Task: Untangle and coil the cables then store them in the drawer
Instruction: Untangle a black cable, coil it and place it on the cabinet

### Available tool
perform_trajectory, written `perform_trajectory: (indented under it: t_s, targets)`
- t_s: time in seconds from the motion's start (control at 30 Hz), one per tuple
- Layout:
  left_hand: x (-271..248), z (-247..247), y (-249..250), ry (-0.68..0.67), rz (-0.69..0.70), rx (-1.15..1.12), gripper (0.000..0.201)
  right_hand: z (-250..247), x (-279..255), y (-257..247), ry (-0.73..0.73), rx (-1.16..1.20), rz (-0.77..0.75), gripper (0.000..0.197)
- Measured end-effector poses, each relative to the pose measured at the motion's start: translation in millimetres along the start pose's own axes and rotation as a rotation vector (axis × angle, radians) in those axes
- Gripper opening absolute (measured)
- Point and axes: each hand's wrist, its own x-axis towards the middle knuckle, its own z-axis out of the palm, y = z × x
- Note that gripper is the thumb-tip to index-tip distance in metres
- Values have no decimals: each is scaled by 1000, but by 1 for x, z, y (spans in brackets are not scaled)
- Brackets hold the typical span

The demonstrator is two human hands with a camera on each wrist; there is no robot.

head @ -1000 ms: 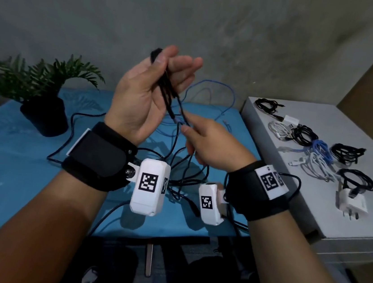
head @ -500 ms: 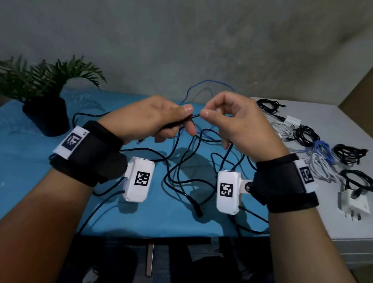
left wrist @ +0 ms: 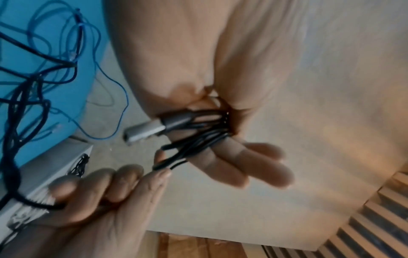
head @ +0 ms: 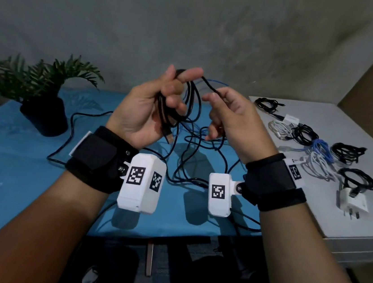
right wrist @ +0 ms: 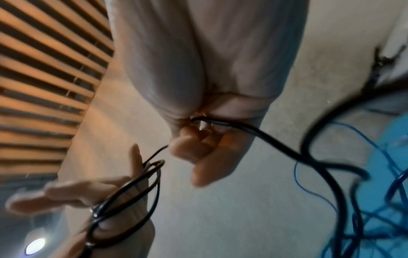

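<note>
My left hand (head: 178,86) is raised with its palm toward me. Several loops of a black cable (head: 190,104) hang round its fingers, and the silver USB plug (left wrist: 145,131) sticks out under the palm. My right hand (head: 212,97), just to the right, pinches the same cable's free run between thumb and forefinger close to the left fingertips. In the right wrist view the black cable (right wrist: 253,132) passes through the right hand (right wrist: 198,144) and trails down to the tangle. No drawer is in view.
Loose black and blue cables (head: 194,142) lie tangled on the blue table (head: 13,167). A potted plant (head: 43,109) stands at the back left. At the right, a white cabinet top (head: 311,227) carries several coiled cables (head: 303,134) and a white charger (head: 352,201).
Half a second ago both hands pinched the cable low over the table. The left hand has since risen and turned palm up with the loops, and the right has brought the cable across toward it.
</note>
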Motion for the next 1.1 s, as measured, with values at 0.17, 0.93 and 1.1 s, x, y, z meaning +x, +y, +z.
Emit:
perform_trajectory:
  t_s: [0.17,0.93,1.1]
  targets:
    - [2,-6,13,-63,130,-218,45,5,-1,6,-77,-108,68,32]
    - [3,-20,5,307,204,1162,21,25,-11,-9,-345,-751,-23,30]
    - [4,-23,17,307,232,718,23,17,-4,12,-203,-961,94,19]
